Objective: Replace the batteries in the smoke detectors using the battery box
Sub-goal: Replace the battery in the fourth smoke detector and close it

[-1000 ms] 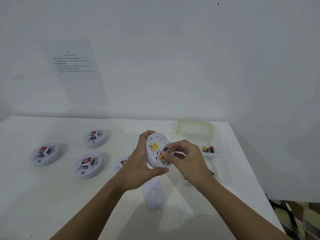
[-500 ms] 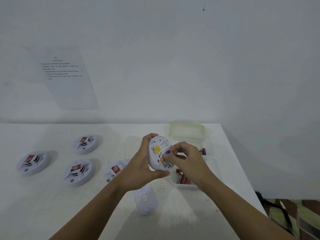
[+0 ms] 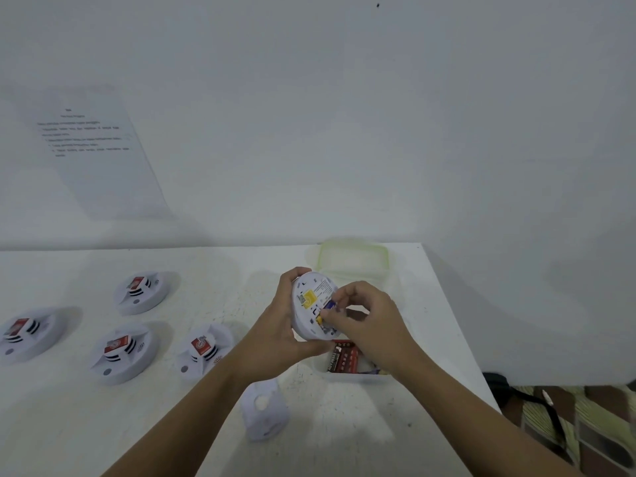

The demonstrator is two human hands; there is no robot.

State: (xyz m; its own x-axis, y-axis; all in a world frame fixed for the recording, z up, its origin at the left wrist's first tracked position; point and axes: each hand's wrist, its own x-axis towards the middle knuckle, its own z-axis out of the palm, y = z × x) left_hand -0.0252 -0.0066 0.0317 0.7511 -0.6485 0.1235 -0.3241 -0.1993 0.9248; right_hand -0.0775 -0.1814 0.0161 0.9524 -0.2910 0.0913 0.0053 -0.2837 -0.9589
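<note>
left hand [image 3: 275, 335]: grips smoke detector [image 3: 309, 313] | right hand [image 3: 371, 325]: pinches battery [image 3: 328, 304] at its back | battery box [image 3: 346, 377]: open, beneath right hand

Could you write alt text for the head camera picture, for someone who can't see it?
A person's left hand holds a round white smoke detector while the right hand pinches a battery at its open back. A clear battery box sits beneath on the white table, four more detectors to the left.

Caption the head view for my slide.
Left hand holds a smoke detector while right hand pinches a battery in its compartment above the battery box.
</note>
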